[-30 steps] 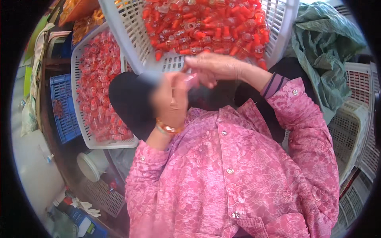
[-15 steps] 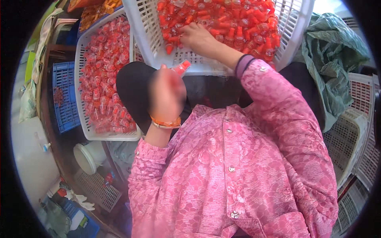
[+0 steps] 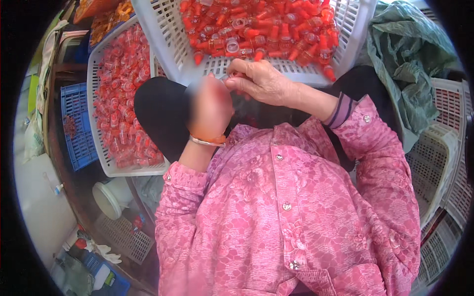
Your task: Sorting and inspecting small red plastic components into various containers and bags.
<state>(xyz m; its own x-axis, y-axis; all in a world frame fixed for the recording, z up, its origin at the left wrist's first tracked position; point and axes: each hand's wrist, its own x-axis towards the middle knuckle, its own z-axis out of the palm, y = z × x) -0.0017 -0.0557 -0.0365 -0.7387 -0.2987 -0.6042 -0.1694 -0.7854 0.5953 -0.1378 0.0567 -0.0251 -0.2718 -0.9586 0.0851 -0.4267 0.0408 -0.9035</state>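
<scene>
My two hands meet just in front of a white plastic basket, above my dark-clad knees. My left hand is closed and partly blurred, with red showing in its palm; it is wrapped round a small clear bottle with a red cap, now mostly covered by my fingers. Thumb and fingers of my right hand are pinched together against the left fingertips. A bit of red shows beneath them, but what they grip is hidden. Many small bottles with red pointed tops fill the basket, a few clear rings among them.
To the left, another white basket holds many clear, red-capped pieces. Beyond it are a blue crate and a white bucket. A green woven sack hangs at the right, above stacked white baskets.
My right hand has left the bottles in the basket and come back toward me to meet my left hand. The bottle that stuck out of my left hand is now mostly covered.
</scene>
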